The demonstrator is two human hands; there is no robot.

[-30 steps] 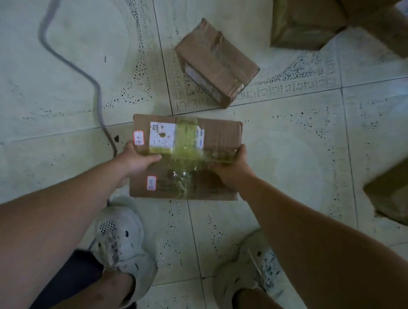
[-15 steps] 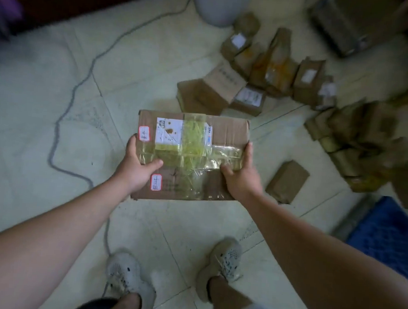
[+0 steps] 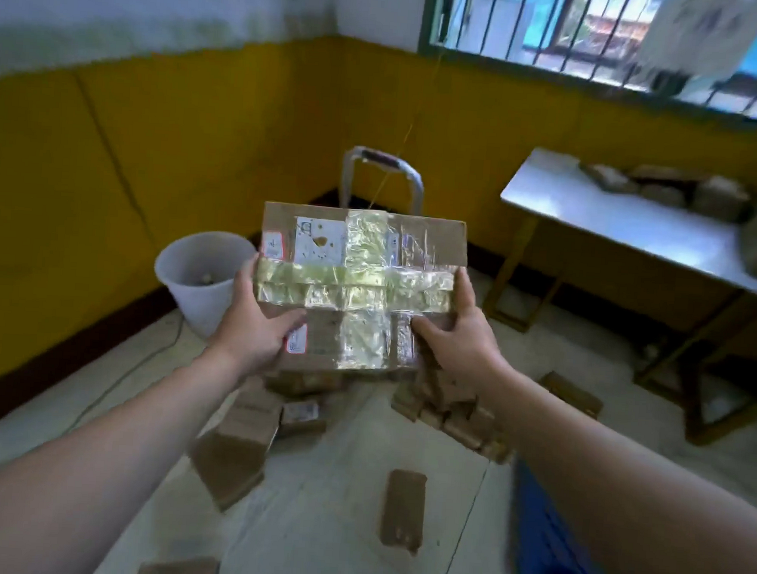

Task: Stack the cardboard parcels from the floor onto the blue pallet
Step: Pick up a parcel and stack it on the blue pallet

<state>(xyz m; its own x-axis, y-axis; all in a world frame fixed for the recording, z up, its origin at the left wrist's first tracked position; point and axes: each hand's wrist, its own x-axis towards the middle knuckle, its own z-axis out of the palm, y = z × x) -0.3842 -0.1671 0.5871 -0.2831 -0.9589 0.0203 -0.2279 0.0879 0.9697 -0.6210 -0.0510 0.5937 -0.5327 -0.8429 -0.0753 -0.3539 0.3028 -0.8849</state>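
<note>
Held parcel point(image 3: 362, 259) centre; bucket point(image 3: 198, 274) left; trolley point(image 3: 381, 156) behind; table point(image 3: 597, 208) right; pallet point(image 3: 541, 558) below right; floor parcels point(image 3: 239, 456) beneath.

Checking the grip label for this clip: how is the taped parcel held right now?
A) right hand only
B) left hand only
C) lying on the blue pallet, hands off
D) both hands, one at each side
D: the left hand and the right hand each grip one side of the taped parcel, held up off the floor.
</note>
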